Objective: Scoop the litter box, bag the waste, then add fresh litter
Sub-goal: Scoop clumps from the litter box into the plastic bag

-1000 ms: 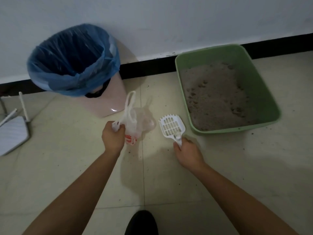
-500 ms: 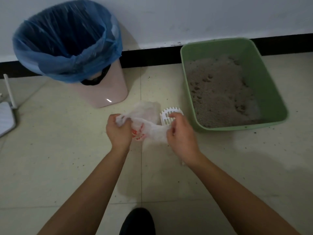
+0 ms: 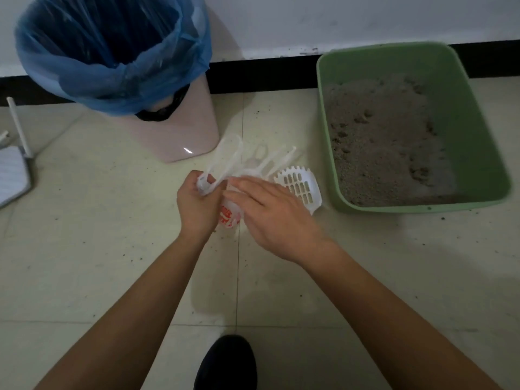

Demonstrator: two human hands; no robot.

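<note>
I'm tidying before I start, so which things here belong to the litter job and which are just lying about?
For the job: green litter box, white scoop, plastic bag, blue-lined bin.
Lying about: white device with antennas.

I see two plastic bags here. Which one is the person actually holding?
The small white bag with red print, gripped in the left hand. The blue bag just lines the pink bin by the wall.
</note>
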